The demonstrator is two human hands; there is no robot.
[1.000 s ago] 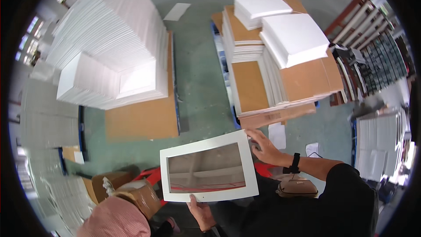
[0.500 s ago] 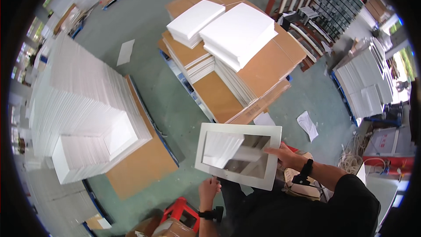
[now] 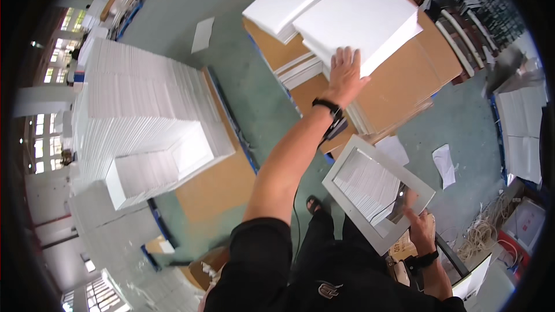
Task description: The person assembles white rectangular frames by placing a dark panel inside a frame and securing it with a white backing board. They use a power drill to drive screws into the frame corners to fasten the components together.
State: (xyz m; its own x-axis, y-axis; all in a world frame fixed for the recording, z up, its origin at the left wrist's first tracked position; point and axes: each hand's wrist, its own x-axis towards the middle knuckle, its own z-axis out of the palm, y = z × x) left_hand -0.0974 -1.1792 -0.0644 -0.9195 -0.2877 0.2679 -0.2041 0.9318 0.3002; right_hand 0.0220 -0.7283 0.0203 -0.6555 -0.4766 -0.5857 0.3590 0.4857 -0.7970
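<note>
Green floor [image 3: 250,89] surrounds a cardboard-topped pile [image 3: 413,89] bearing a thick stack of white sheets [image 3: 361,14]. In front of me, the white-framed panel [image 3: 376,193] hangs tilted, its edge gripped by my right hand [image 3: 424,234]. My left hand [image 3: 346,76] has moved from beside it to the stack's near edge, fingers spread, leaving one hand supporting the panel.

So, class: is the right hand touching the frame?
Touching: the head view shows the right hand gripping the frame at its lower right edge.
</note>
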